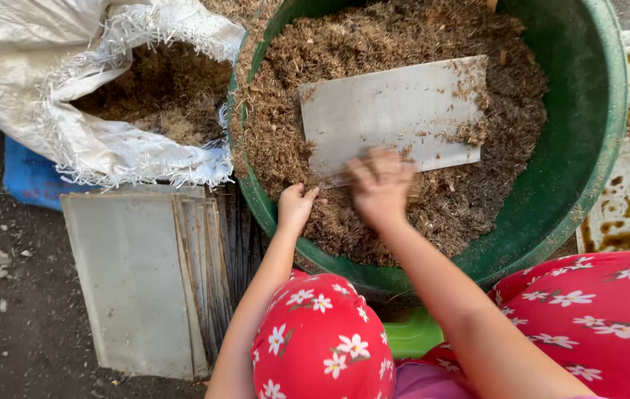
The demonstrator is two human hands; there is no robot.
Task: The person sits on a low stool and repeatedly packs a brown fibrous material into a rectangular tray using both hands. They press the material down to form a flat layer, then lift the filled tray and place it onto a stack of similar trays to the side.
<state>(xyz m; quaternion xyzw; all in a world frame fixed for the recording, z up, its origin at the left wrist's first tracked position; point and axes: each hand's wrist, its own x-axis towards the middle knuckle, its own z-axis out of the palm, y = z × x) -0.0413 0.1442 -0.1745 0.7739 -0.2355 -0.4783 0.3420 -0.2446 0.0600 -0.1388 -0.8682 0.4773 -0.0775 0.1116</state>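
Head view, looking down. One green tub [588, 148], round, filled with brown fibrous material [404, 37]. One flat grey rectangular plate [393, 114] lies tilted on top of the fibre, near the tub's middle, with loose fibre scattered on its right end.

Right hand [381, 185]: fingers spread and curled over the plate's near edge, pressing into the fibre just below it; slightly blurred, so whether it grips the plate or only fibre cannot be told. Left hand [296, 207]: clenched on the tub's near rim, beside the plate's lower left corner.

Step in hand, by judgement: fibre is being worked onto or off the plate inside the tub. The next move would call for a firm hold on the plate's edge, kept level so the loose fibre stays put.

Count: one tub; one plate in it; one stack of similar grey plates [145, 281] on the ground to the left, several, exact number unclear; one white woven sack [49, 66], open, holding more fibre; one blue bag [30, 177] under it.
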